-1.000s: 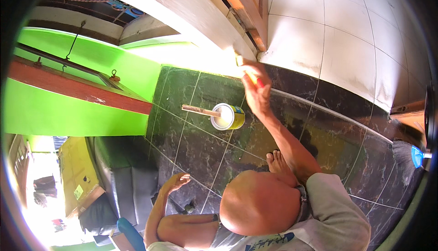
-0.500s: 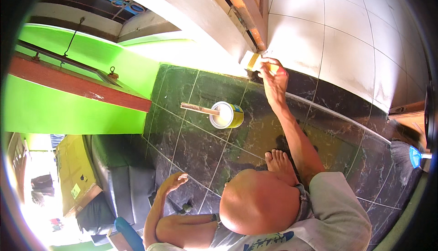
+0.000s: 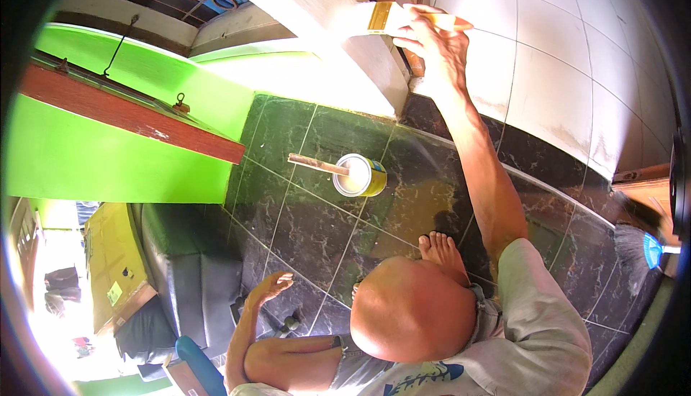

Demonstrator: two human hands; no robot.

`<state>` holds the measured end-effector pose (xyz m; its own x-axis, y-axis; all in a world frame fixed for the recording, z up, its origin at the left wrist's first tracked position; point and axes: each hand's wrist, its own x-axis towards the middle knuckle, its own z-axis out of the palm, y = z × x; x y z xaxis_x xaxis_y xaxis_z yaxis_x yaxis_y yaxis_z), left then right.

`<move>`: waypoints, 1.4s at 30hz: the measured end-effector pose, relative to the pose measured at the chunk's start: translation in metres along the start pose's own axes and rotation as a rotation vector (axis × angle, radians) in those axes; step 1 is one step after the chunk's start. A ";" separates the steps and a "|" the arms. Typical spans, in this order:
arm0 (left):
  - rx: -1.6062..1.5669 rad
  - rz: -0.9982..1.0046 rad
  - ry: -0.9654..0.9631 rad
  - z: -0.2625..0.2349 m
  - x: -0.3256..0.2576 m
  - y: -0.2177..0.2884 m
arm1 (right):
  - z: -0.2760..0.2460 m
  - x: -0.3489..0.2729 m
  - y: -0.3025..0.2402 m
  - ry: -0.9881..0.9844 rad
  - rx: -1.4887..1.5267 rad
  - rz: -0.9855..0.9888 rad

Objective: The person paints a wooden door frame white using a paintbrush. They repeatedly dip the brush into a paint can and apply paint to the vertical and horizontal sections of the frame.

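Note:
A paintbrush with a gold-coloured ferrule and yellowish handle is gripped in my right hand. Its pale bristles lie against the white door frame, where glare washes out their tips. On the dark tiled floor stands a yellow-sided paint can holding whitish paint. A flat wooden stick leans out over the can's rim to the left. My left hand hangs beside my bent knee with nothing in it, its fingers loosely extended.
To the left are a black padded seat, a cardboard box and a red-brown board along a green wall. White tiled wall rises at the right, and a blue-and-black broom stands near the right edge.
My right hand has moved up along the door frame with the paintbrush, away from the frame's foot. The left hand stays almost where it was.

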<state>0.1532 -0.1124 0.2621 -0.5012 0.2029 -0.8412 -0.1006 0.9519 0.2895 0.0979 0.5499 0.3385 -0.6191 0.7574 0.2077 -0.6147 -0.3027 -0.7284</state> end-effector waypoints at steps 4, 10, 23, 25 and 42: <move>-0.018 0.013 -0.004 -0.002 -0.001 0.008 | -0.046 -0.016 0.070 0.084 0.248 0.285; -0.006 0.015 -0.022 -0.003 0.001 0.014 | -0.114 -0.060 0.142 0.234 0.100 0.386; -0.014 -0.001 -0.017 -0.003 0.007 0.001 | -0.061 -0.086 0.090 -0.163 -0.216 -0.178; -0.009 -0.022 -0.028 -0.001 0.007 0.001 | -0.073 -0.080 0.085 0.103 0.027 0.105; -0.014 0.001 -0.034 -0.003 0.008 0.001 | -0.007 0.006 0.020 0.031 0.029 -0.009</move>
<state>0.1469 -0.1104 0.2574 -0.4720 0.2118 -0.8558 -0.1122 0.9484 0.2966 0.0849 0.5522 0.3204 -0.5985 0.7774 0.1936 -0.6344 -0.3124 -0.7071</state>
